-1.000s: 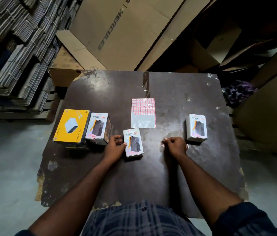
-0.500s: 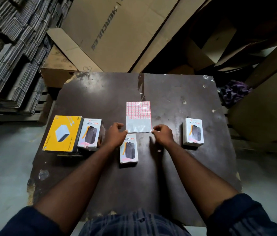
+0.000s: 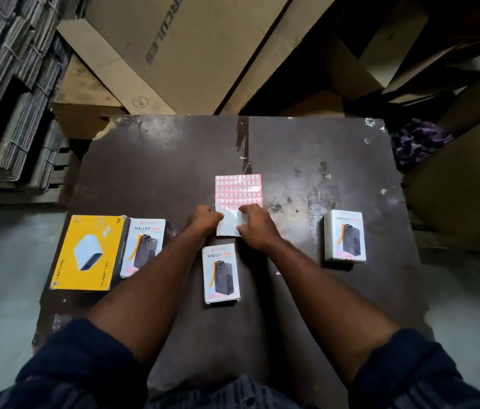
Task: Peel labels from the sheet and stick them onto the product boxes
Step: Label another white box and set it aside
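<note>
A sheet of red-bordered labels (image 3: 238,190) lies at the middle of the dark table (image 3: 306,290); its lower part is bare backing. My left hand (image 3: 204,221) presses the sheet's lower left edge. My right hand (image 3: 257,228) rests on its lower right part, fingers pinching at the backing. Three white "Halley 20K" boxes lie flat: one (image 3: 221,273) just below my hands, one (image 3: 345,235) at the right, one (image 3: 142,246) at the left partly behind my left forearm. A yellow box (image 3: 89,252) lies beside the left one.
Large cardboard cartons (image 3: 191,48) lean behind the table. Bundled flat cardboard (image 3: 5,93) is stacked on the left. More cartons and a purple cloth (image 3: 420,141) stand at the right. Grey floor shows on both sides of the table.
Both hands moved away from the middle box and up the table onto the lower part of the label sheet. The boxes have not moved.
</note>
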Available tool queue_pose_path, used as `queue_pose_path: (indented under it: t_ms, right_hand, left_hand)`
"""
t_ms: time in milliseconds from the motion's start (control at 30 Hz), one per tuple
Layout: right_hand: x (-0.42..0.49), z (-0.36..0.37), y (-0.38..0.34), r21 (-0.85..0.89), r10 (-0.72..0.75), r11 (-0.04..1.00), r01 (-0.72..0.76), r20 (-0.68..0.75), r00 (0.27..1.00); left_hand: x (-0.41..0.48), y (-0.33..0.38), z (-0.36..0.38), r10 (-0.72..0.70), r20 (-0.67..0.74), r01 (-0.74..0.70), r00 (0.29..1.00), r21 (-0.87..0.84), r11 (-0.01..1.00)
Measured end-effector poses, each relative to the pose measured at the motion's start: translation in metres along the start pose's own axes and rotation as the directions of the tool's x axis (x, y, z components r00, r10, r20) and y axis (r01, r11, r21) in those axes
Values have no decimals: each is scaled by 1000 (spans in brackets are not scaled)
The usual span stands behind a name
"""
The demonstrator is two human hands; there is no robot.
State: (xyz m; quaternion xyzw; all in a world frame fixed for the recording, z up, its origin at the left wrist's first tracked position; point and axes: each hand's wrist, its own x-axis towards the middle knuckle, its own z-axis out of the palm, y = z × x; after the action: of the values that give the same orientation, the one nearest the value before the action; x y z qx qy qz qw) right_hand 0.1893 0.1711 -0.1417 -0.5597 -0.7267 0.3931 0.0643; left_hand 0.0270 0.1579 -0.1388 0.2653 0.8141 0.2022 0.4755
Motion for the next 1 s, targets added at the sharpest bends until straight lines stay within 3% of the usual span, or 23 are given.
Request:
queue_pose_path:
  t_ms: [100, 267, 533, 667, 1000]
  right_hand:
    - [4, 3, 4, -3, -13, 1000, 13, -26, 1000]
    - [7, 8, 2, 76, -6, 997, 14, -106, 994]
    - [5, -7, -23, 158, -131, 971, 179, -275, 953]
    - [-1, -14, -39, 137, -177, 965, 225, -293, 940]
    - [-36, -36, -75, 79, -288, 938, 337, -361, 887]
  left_hand:
    - [7, -5, 7, -16, 23, 19, 1000, -99, 995]
    - [7, -6, 11, 14, -54, -22, 998, -151, 988]
    - [-22, 12, -2, 177, 81, -133, 981, -387, 912]
    - [-40, 16, -15, 218, 97, -144, 971, -492, 859]
    - [-82, 20, -48, 418, -11, -399, 908, -322, 859]
